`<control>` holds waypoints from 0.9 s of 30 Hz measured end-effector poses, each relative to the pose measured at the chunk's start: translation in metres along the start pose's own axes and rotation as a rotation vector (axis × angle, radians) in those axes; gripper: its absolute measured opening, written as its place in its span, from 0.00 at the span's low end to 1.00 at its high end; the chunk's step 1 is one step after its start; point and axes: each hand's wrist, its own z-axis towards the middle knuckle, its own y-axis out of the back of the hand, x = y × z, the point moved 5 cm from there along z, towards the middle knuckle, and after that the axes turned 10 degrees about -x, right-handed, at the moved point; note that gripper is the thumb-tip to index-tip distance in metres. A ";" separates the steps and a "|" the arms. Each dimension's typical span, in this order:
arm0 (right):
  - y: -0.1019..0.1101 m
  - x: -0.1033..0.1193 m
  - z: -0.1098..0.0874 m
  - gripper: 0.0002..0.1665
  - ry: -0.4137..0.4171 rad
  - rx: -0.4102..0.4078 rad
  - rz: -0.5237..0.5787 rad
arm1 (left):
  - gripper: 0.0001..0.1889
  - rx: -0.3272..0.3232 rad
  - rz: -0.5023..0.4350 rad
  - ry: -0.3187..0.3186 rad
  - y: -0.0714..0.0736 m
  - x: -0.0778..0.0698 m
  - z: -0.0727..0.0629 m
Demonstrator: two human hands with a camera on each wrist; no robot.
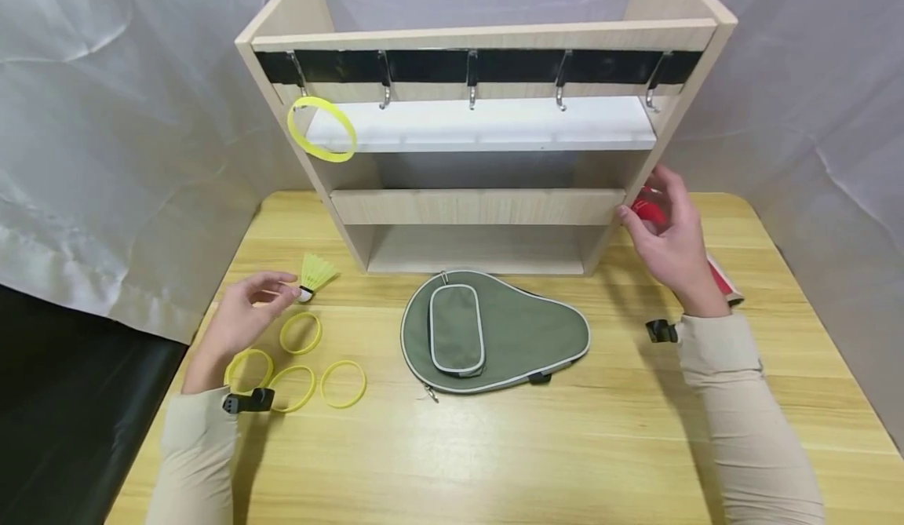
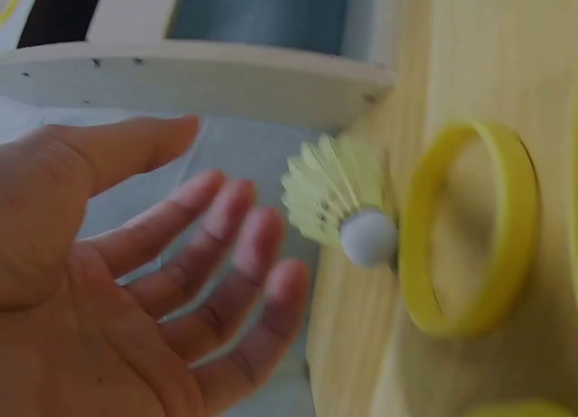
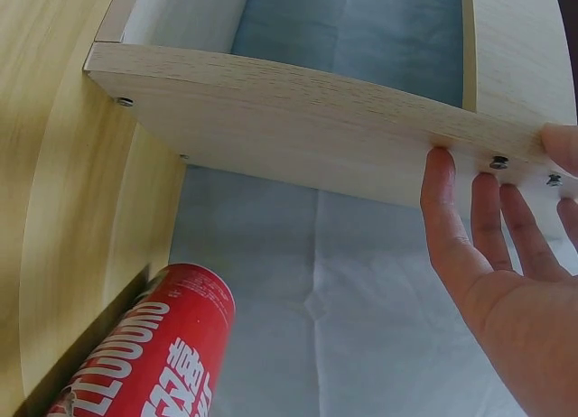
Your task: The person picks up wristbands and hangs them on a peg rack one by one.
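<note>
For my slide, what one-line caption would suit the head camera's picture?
Left hand reaching for a yellow shuttlecock beside yellow rings; right hand against the wooden rack.

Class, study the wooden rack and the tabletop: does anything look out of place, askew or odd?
One yellow ring hangs tilted on the leftmost hook, while four more rings lie loose on the table. The other hooks are bare. A red tube lies on its side beside the rack, near the right hand.
</note>
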 end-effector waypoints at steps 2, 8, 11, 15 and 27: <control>0.000 0.000 0.000 0.42 0.005 -0.001 0.002 | 0.16 0.039 0.062 -0.005 -0.001 0.007 -0.003; 0.001 0.000 -0.001 0.43 0.018 -0.001 0.004 | 0.19 0.199 0.153 0.066 -0.011 0.024 -0.013; 0.001 0.000 -0.002 0.43 0.025 -0.001 0.002 | 0.21 0.235 0.185 0.085 -0.014 0.026 -0.017; 0.001 0.001 -0.002 0.43 0.038 0.000 0.000 | 0.18 0.263 0.217 0.082 -0.015 0.027 -0.021; 0.000 0.001 -0.001 0.43 0.047 -0.015 0.027 | 0.09 0.260 0.233 0.096 -0.014 0.031 -0.023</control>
